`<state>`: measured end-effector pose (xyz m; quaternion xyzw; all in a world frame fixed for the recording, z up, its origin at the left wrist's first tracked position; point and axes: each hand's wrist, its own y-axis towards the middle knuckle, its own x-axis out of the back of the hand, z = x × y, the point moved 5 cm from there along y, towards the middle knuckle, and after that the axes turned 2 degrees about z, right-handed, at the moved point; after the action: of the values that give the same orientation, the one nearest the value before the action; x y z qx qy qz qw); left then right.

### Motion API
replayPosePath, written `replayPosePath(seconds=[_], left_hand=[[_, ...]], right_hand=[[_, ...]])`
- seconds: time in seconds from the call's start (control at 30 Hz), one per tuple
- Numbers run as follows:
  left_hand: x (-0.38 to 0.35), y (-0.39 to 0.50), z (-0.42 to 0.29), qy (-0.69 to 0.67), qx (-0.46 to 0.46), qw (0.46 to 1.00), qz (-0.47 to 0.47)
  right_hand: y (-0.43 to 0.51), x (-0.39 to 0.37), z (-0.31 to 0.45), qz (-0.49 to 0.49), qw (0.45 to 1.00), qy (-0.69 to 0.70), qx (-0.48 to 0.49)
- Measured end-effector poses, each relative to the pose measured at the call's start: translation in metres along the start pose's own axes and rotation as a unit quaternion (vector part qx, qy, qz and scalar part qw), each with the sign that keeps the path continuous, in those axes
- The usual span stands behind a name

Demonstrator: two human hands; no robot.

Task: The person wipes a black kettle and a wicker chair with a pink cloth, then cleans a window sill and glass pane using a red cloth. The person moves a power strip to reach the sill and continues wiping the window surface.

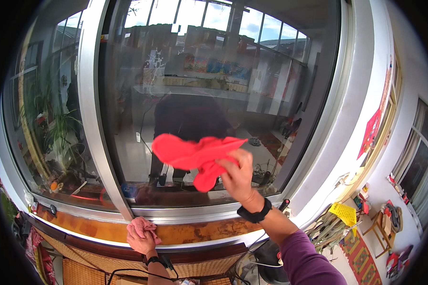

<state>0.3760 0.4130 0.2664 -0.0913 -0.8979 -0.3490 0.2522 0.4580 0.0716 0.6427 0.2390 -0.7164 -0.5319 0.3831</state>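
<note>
My right hand [238, 176] grips a bright red cloth [189, 153] by its right side. The cloth spreads out in front of the dark glass pane [214, 114] of a sliding window; whether it touches the glass I cannot tell. Lower down, my left hand [142, 242] is closed over a crumpled pink cloth [142, 227]. That cloth lies on the brown window sill [185, 231], just below the foot of the metal window frame's upright [96, 107]. Reflections of a room and a dark figure show in the pane.
Below the sill stands woven-cane furniture [82, 251] with a dark wooden rail. A black cable [139, 269] loops near my left forearm. Dried stalks [324, 231] with a yellow paper stand at right, near a patterned rug [360, 256] and a wooden chair [380, 231]. A small dark object [52, 209] sits on the sill's left end.
</note>
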Motion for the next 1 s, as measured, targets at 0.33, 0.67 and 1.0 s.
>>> replayPosePath(seconds=[0.33, 0.67, 1.0], left_hand=[[0.006, 0.002, -0.005, -0.016, 0.036, 0.999, 0.023], [0.009, 0.006, -0.011, 0.008, 0.018, 0.999, 0.026], [0.001, 0.002, 0.001, -0.019, 0.037, 0.999, 0.015]], right_hand=[[0.212, -0.096, 0.040, 0.111, 0.964, -0.179, 0.164], [0.427, -0.107, -0.003, -0.101, 0.944, -0.281, 0.141], [0.438, -0.001, -0.101, -0.313, 0.902, -0.278, -0.102]])
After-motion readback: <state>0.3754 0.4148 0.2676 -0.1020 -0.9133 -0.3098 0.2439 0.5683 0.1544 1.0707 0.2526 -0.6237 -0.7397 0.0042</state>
